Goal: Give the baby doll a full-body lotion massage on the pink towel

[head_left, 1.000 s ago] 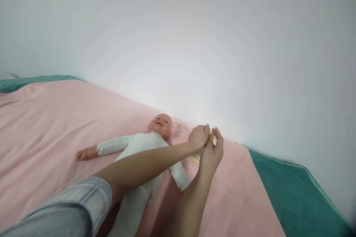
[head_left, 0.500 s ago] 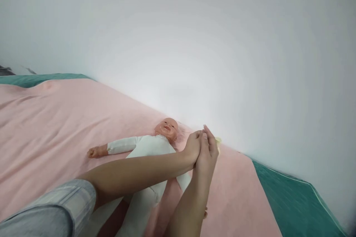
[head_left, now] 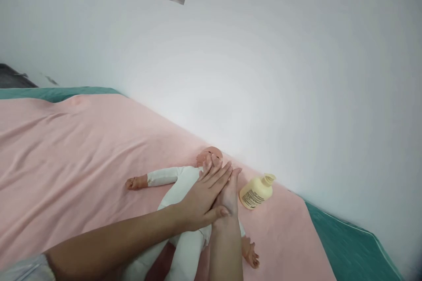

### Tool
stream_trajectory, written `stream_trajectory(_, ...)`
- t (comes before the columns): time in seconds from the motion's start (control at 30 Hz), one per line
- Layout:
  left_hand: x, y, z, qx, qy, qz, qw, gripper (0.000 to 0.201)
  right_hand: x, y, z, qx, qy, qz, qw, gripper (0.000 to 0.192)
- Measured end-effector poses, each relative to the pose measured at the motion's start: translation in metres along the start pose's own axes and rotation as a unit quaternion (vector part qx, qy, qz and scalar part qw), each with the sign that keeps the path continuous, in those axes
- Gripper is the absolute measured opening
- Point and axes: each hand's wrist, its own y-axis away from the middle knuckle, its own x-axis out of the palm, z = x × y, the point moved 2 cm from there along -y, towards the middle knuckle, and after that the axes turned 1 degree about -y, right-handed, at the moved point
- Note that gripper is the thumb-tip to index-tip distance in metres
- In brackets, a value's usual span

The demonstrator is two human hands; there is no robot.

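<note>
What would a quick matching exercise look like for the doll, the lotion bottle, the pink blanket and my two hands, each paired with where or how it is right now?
Things:
1. doll
2. lotion bottle
3. pink blanket
4. left hand and right hand

States:
A. spread flat over the green cover
B. pressed palm to palm above the doll
C. lying on its back, arm stretched out
D. lying on its side near the wall

Pairs: 1-C, 2-D, 3-A, 4-B
</note>
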Motion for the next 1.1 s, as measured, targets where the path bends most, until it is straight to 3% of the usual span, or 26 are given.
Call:
stream_trajectory(0.1,-0.011,0.008,0.022,0.017,0.017,-0.017,1.0,0.057,-0.011,-0.003,-0.004,0.053,-0.045,-0.008,0.998,0.07)
stream_trajectory(0.17,-0.019,0.014,0.038,-0.033,0.032,-0.095,0.994,0.05,-0.025,-0.003,-0.007,0.063,-0.013,0.007,0.998,0.059)
stream_trajectory(0.23,-0.026,0.021,0.055,-0.132,0.054,-0.164,0.976,0.055,-0.039,-0.003,-0.011,0.034,0.043,0.016,0.998,0.05)
stream_trajectory(0.3,-0.027,0.028,0.069,-0.21,0.087,-0.167,0.959,0.055,-0.049,-0.003,-0.016,-0.01,0.086,0.0,0.996,0.048)
stream_trajectory(0.4,-0.024,0.036,0.082,-0.294,0.126,-0.117,0.94,0.056,-0.051,0.003,-0.018,-0.062,0.182,-0.039,0.981,0.046)
stream_trajectory(0.43,-0.023,0.038,0.084,-0.308,0.127,-0.099,0.938,0.056,-0.048,0.006,-0.016,-0.073,0.24,-0.036,0.967,0.046)
stream_trajectory(0.5,-0.023,0.039,0.087,-0.317,0.119,-0.078,0.938,0.055,-0.036,0.015,-0.011,-0.064,0.39,0.031,0.918,0.042)
stream_trajectory(0.63,-0.024,0.04,0.095,-0.362,0.147,-0.081,0.917,0.053,-0.015,0.025,-0.006,-0.041,0.515,0.25,0.819,0.024)
stream_trajectory(0.73,-0.028,0.039,0.102,-0.407,0.205,-0.12,0.882,0.052,-0.015,0.017,-0.016,-0.043,0.579,0.284,0.763,0.034)
stream_trajectory(0.87,-0.032,0.035,0.105,-0.402,0.237,-0.141,0.873,0.051,-0.031,0.004,-0.033,-0.065,0.656,0.241,0.712,0.053)
stream_trajectory(0.97,-0.035,0.033,0.101,-0.383,0.229,-0.131,0.885,0.052,-0.047,-0.003,-0.037,-0.057,0.689,0.183,0.699,0.064)
stream_trajectory(1.03,-0.036,0.032,0.094,-0.347,0.246,-0.084,0.901,0.052,-0.057,-0.004,-0.036,-0.036,0.695,0.165,0.699,0.071)
stream_trajectory(1.1,-0.035,0.028,0.081,-0.279,0.271,0.025,0.921,0.051,-0.065,-0.004,-0.032,-0.008,0.697,0.165,0.698,0.079)
